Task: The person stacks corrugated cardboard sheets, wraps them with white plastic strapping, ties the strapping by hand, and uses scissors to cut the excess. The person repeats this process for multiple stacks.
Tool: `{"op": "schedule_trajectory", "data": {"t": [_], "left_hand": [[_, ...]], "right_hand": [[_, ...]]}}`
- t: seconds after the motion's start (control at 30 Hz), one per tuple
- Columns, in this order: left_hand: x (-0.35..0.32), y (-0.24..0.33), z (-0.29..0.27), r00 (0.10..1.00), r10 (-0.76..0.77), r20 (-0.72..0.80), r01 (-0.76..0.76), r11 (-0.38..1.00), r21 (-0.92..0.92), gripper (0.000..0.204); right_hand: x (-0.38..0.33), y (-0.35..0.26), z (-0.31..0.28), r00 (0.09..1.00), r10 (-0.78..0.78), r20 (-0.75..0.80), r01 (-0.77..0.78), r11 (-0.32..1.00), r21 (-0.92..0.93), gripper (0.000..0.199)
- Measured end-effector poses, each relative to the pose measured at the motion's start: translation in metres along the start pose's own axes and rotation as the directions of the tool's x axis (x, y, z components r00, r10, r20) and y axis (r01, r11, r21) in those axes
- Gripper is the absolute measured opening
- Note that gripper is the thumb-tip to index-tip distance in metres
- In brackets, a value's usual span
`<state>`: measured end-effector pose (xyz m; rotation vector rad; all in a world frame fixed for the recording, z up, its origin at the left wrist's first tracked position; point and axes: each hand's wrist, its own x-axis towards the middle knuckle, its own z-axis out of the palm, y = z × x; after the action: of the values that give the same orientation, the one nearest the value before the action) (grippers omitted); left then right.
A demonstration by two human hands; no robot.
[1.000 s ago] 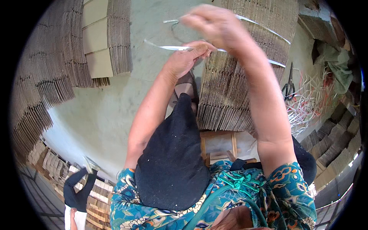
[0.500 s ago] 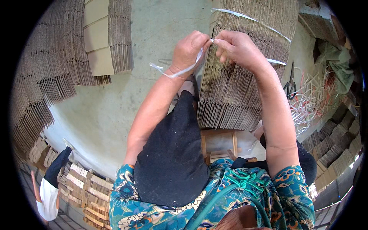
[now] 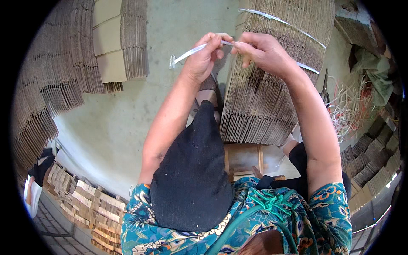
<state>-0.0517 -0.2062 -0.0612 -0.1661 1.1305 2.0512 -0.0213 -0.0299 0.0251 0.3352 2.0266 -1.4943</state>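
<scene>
A white plastic strap [image 3: 190, 53] runs through the fingers of my left hand [image 3: 205, 56], and its loose, folded end sticks out to the left. Thumb and fingers of that hand are closed on it. My right hand [image 3: 264, 52] pinches the strap close beside the left fingertips, at the left edge of a tall bundle of cardboard sheets [image 3: 255, 110]. Around the bundle's far part goes another white strap [image 3: 282, 21]. A second strap band [image 3: 307, 67] shows to the right of my right wrist; the rest of it is hidden by my hand.
Scissors [image 3: 325, 87] lie right of the bundle, beside a tangle of strap scraps [image 3: 350, 110] and a green cloth [image 3: 372, 70]. Stacked cardboard [image 3: 63, 55] lines the left. A wooden frame [image 3: 260, 158] stands between my legs. Another person [image 3: 34, 191] is at the lower left.
My left hand has turned, its fingers opening out somewhat, and the strap's tail has swung from across my wrist to higher up on the left. The other person has moved farther left.
</scene>
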Motion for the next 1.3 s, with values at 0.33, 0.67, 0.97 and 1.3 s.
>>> {"op": "schedule_trajectory", "data": {"t": [0.33,0.67,0.97,1.3], "left_hand": [[0.008,0.001,0.015,0.996,0.048,0.078,-0.069,0.952,0.298,0.022],[0.011,-0.013,0.019,0.96,0.099,0.262,-0.257,0.686,0.681,0.021],[0.019,-0.043,0.002,0.962,0.109,0.251,-0.259,0.663,0.703,0.029],[-0.007,-0.021,0.013,0.973,0.014,0.228,-0.11,0.905,0.412,0.021]], "right_hand": [[-0.007,0.028,-0.005,0.91,-0.413,-0.044,0.27,0.669,-0.692,0.025],[-0.044,0.024,-0.022,0.9,-0.432,-0.062,0.301,0.717,-0.629,0.023],[0.01,0.003,0.022,0.882,-0.435,-0.182,0.275,0.789,-0.55,0.024],[0.028,0.012,0.008,0.93,-0.23,-0.286,0.181,0.965,-0.188,0.025]]}}
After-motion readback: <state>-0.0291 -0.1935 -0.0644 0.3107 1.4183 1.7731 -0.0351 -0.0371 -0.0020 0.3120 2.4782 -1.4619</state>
